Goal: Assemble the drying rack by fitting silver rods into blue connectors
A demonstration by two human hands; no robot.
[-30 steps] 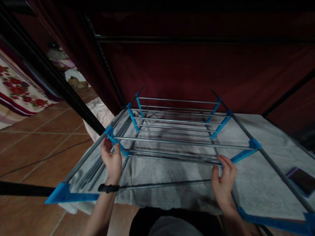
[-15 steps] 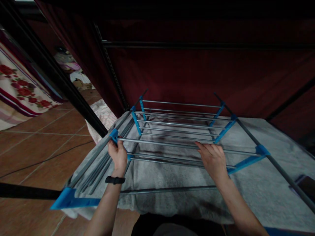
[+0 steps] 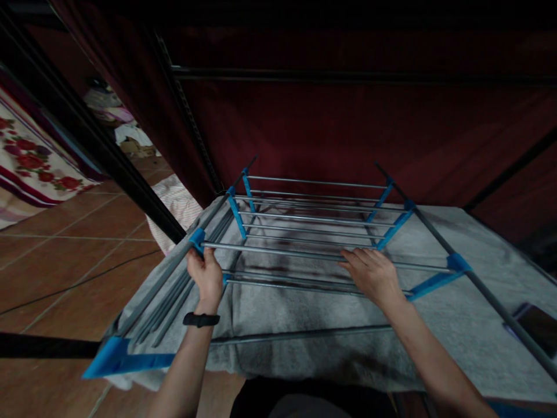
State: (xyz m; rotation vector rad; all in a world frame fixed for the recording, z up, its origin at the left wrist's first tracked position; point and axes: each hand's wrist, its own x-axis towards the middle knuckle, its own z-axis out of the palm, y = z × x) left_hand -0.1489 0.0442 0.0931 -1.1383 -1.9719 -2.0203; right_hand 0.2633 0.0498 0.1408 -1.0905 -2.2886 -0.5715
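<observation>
A rack of grey metal tubes and blue plastic brackets lies across a grey blanket (image 3: 296, 313). My left hand (image 3: 206, 281) is closed on the blue plastic bracket (image 3: 197, 238) of the left side rail, its thumb by the end of a cross tube (image 3: 278, 252). Towards the right part of that same cross tube, my right hand (image 3: 372, 277) has its fingers curled over it; the fingertips are partly hidden. The tube's right end meets another blue bracket (image 3: 458, 262) on the right rail. My left wrist wears a black band (image 3: 201, 319).
Several loose grey tubes (image 3: 172, 310) lie along the left side of the rack. A phone-like dark object (image 3: 537, 325) rests at the right. A black post (image 3: 130, 177) slants past on the left, and a dark red curtain (image 3: 304, 133) hangs behind. Tiled floor (image 3: 65, 261) shows at left.
The view has shifted slightly, so the rack appears a little further left. My right hand has slid a little left along the cross tube. My left hand stays at the bracket.
</observation>
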